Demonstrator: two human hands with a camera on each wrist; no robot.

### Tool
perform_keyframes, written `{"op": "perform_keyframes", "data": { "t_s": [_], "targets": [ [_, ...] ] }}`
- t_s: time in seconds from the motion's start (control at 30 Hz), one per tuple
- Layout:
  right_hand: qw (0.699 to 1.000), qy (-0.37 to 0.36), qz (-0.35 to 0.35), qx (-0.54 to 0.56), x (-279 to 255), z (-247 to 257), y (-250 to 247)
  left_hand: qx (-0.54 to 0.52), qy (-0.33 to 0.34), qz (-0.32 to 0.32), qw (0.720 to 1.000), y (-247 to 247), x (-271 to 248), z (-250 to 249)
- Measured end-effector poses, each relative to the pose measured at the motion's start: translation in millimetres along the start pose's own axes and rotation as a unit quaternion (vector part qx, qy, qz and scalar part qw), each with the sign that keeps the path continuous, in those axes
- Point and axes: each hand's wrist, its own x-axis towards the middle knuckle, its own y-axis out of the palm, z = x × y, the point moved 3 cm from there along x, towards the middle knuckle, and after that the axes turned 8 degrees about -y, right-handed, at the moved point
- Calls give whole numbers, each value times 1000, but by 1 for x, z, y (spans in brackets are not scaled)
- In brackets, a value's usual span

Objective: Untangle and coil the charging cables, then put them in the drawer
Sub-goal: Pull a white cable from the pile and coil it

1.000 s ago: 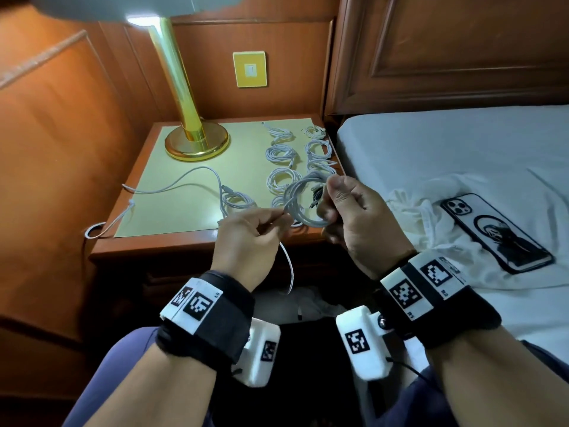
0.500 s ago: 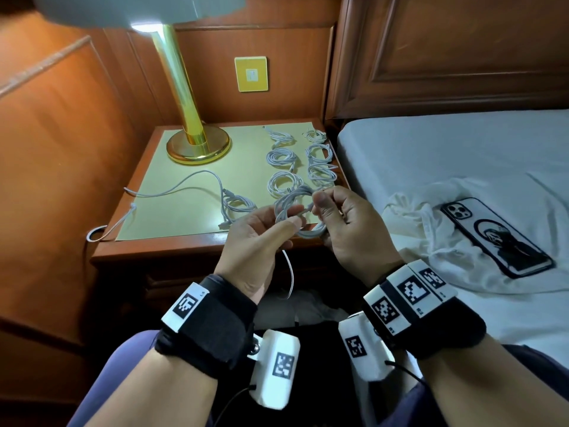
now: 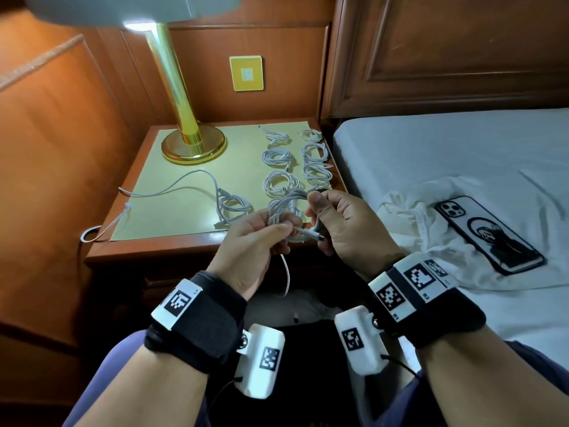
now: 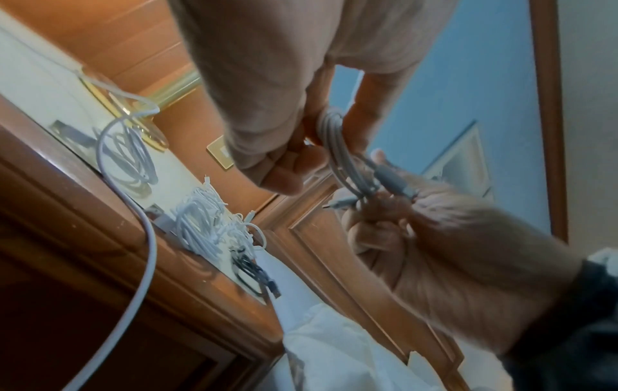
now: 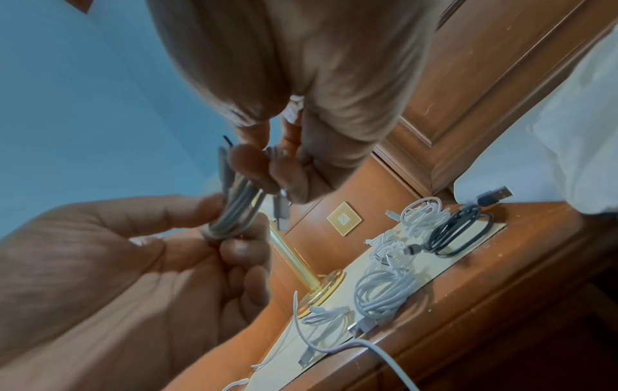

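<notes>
The nightstand (image 3: 160, 251) carries a brass lamp (image 3: 193, 143) at its back left corner and finished white coils (image 3: 278, 156) along its right edge. Just above its front edge, the right hand (image 3: 348, 229) and left hand (image 3: 252, 241) both curl their fingers tightly around one coiled white cable (image 3: 284, 208), its tail hanging below.

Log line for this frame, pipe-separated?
phase: coiling | left hand: grips cable coil | right hand: grips same coil | nightstand: coiled cables laid out | drawer: not visible
</notes>
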Motion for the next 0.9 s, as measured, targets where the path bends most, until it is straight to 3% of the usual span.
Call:
{"op": "perform_keyframes", "data": {
  "t_s": [0.23, 0.4, 0.53, 0.67, 0.77, 0.9],
  "targets": [
    [997, -40, 28, -61, 0, 2, -2, 182, 74, -35, 980, -7, -1, -1],
    [991, -67, 15, -117, -1, 2, -2, 259, 84, -53, 961, -9, -2, -3],
    [989, -49, 1, -142, 1, -6, -1, 393, 142, -70, 906, -7, -4, -10],
    [992, 7, 1, -122, 3, -14, 2, 447, 173, -47, 876, 0, -8, -13],
    [993, 31, -2, -114, 4, -16, -1, 439, 134, -32, 888, -6, -5, -8],
    [998, 40, -11, -39, 3, -9, -1, 286, 74, -60, 954, -17, -1, -8]
  ]
}}
